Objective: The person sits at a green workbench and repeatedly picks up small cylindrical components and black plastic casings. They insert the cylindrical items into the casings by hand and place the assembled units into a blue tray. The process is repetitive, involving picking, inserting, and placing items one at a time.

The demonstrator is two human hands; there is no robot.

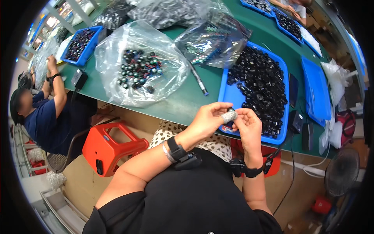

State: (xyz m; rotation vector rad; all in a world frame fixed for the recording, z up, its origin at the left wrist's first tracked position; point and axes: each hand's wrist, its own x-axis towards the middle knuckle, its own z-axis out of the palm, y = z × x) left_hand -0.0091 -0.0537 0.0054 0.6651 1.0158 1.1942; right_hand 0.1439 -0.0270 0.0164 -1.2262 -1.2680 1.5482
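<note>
My left hand point(204, 120) and my right hand point(250, 124) meet over the near edge of the tray, fingertips closed together. Pinched between them is a small dark round part point(231, 109), mostly hidden by the fingers. A silvery, wrinkled band point(229, 116) shows at the same spot; whether it wraps a finger or belongs to the part, I cannot tell. Just beyond my hands, a blue tray point(227, 93) holds a heap of small black round parts point(263, 87). A clear plastic bag point(111, 58) to the left contains shiny dark round pieces with red wires point(140, 68).
On the green table point(177, 105) lie a marker pen point(199, 80) and another clear bag of parts point(212, 43). An empty blue tray point(314, 91) is at right. A person point(50, 113) sits at left near a red stool point(111, 146); a fan point(342, 171) stands at right.
</note>
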